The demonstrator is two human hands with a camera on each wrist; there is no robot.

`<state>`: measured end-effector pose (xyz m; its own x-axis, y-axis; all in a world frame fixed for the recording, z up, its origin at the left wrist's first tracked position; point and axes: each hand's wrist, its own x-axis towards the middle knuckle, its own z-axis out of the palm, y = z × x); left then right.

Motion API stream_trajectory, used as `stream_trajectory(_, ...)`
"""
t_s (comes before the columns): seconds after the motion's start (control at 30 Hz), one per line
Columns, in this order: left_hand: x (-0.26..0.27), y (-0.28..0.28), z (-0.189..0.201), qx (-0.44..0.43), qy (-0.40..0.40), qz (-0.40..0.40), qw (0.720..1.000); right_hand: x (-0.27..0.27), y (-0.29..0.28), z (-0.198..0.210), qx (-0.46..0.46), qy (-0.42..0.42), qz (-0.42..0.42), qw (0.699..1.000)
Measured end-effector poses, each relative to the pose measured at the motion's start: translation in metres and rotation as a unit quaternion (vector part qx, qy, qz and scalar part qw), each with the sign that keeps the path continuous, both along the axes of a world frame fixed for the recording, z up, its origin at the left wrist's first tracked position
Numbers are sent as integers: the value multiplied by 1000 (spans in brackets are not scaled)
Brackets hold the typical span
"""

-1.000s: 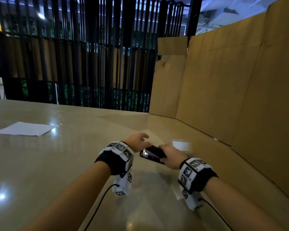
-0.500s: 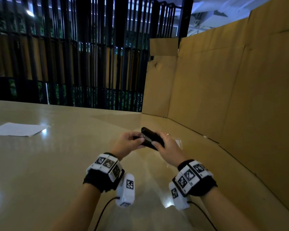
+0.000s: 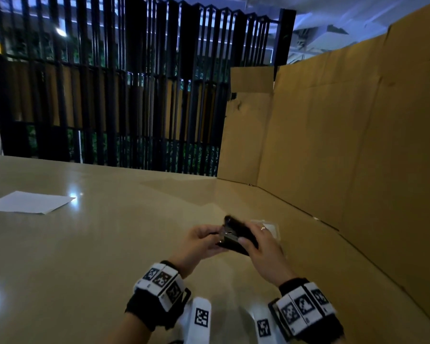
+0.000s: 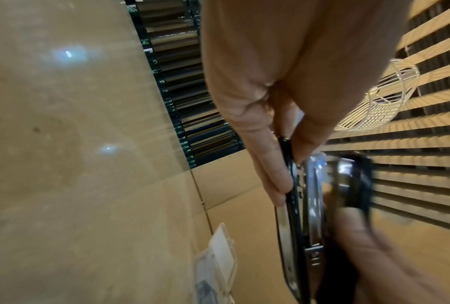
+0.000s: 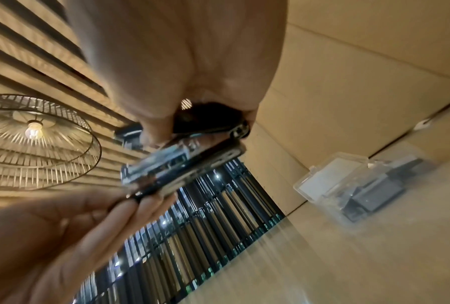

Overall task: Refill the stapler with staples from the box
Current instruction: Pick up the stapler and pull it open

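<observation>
Head view, hands: the left hand (image 3: 199, 240) and the right hand (image 3: 260, 247) hold one object between them, raised above the table.
Left hand: its fingers and thumb pinch the near end of the black stapler with a chrome magazine (image 3: 236, 236); in the left wrist view a fingertip (image 4: 279, 181) presses along the base edge.
Right hand: it is curled round the black top cover, thumb on the near side.
Stapler: lifted clear of the glossy beige table (image 3: 97, 244), tilted, with a narrow gap between cover and metal rail in the right wrist view (image 5: 182, 162); fully hinged open or not cannot be told.
Staple box: the clear plastic box with grey staple strips (image 5: 356, 183) lies on the table just beyond the hands, lid open.
Far field: a white sheet of paper (image 3: 30, 202) lies well apart at the left; a brown cardboard wall (image 3: 358, 145) stands at the right.
Step in hand: judged as opening the stapler to expose the magazine.
Next move: likely swing the cover fully back, hold the base steady with one hand, then free the other to take a strip from the box.
</observation>
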<state>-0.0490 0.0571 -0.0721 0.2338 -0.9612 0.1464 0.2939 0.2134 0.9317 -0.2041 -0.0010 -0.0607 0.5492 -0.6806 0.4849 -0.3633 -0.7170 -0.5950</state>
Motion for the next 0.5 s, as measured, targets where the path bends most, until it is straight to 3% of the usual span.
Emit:
stream_trajectory(0.07,2,0,-5,8,25,-3,1000,0,0,7,42,-51,-7,998)
stream_trajectory(0.27,7,2,-8,25,41,-18,999,1,0,8,80,-80,3,994)
stream_trajectory(0.5,11,1,-13,30,51,-40,997,2,-6,5,136,-189,-7,973)
